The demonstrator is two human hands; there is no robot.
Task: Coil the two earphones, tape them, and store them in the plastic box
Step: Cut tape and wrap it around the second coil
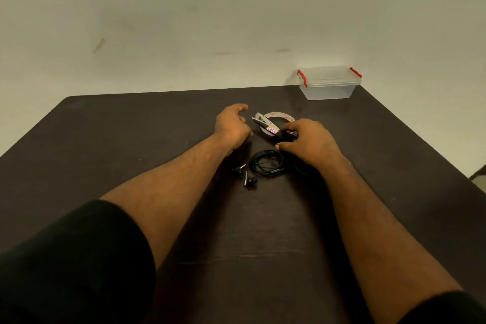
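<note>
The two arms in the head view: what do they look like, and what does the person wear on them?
Both forearms are bare from above the elbow down to the left hand and the right hand. Each upper arm is covered by a short black sleeve, plain and without markings. No watch, ring, bracelet or glove is visible on either side.

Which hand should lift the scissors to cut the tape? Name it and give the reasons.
Right. The right hand already curls around the black handles of the scissors, which lie across the tape roll. The left hand hovers beside them, holding nothing visible.
</note>
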